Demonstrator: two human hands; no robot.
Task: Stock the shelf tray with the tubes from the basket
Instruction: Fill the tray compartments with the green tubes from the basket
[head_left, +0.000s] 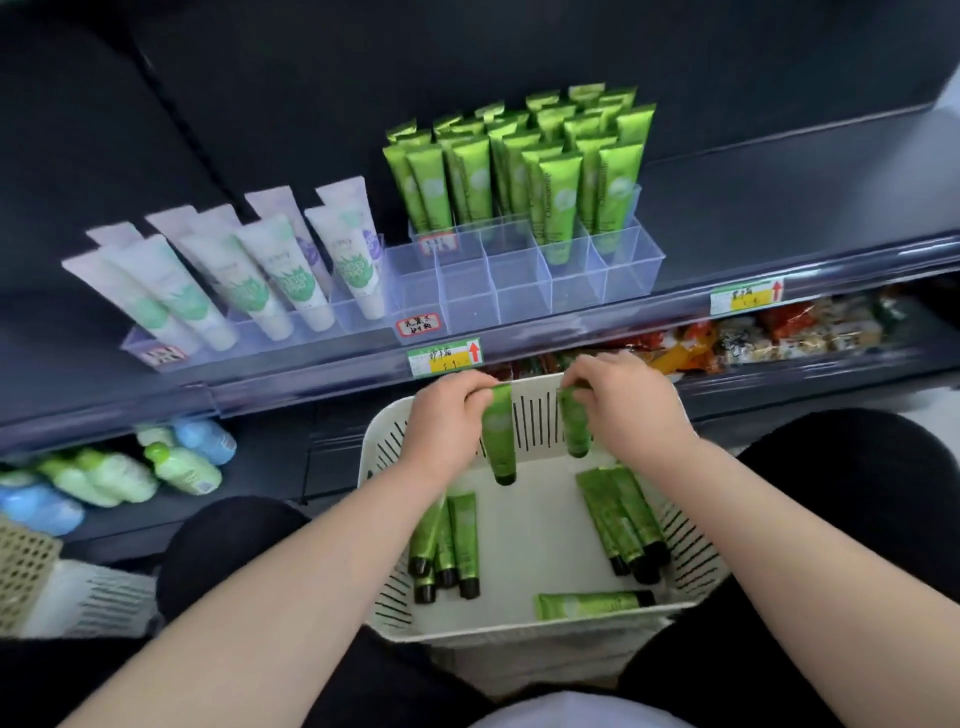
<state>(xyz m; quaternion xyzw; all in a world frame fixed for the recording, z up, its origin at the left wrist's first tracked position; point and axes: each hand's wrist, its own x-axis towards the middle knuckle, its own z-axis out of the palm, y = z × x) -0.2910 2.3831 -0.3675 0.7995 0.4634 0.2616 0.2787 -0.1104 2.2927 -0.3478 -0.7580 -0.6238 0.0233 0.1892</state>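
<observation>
Left hand (447, 415): a green tube (500, 441) is pinched by its crimped end, cap hanging down.
Right hand (623, 410): a second tube (575, 426) is pinched likewise, above the basket (691, 587).
Orientation: caps are held lowest, presumably for cap-first insertion, as the stocked tubes (561, 197) are stood.
Shelf tray (519, 291): rear compartments are filled; most front ones are vacant.
Loose tubes (462, 540): laid flat on the basket floor.

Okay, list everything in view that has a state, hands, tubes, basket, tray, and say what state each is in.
Left hand, pinching one green tube by its flat end, cap down.
Right hand, pinching a second green tube the same way.
Basket, partly filled, loose tubes lying flat.
Shelf tray, back compartments filled, front ones mostly empty.
</observation>
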